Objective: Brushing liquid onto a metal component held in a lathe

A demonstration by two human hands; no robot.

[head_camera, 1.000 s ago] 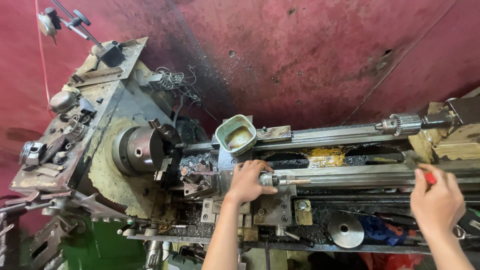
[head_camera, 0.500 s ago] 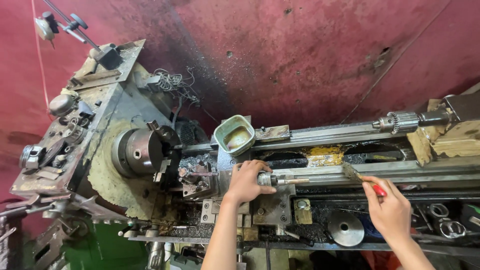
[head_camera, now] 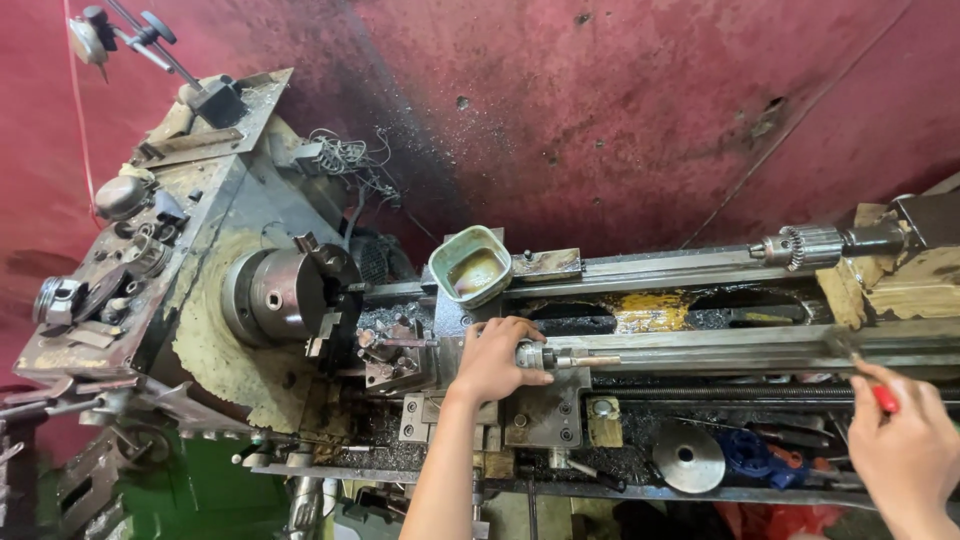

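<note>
Left hand (head_camera: 490, 362) closed around the small handle (head_camera: 532, 356) on the lathe carriage (head_camera: 540, 410), right of the chuck (head_camera: 280, 297). Right hand (head_camera: 905, 450), at the near right edge, grips a red-handled tool (head_camera: 885, 398) resting on the bed rail (head_camera: 730, 350), well apart from the handle.

Left hand (head_camera: 495, 358) forward, fingers curled in a grip; right hand (head_camera: 905, 450) low, fingers pinched shut.
</note>
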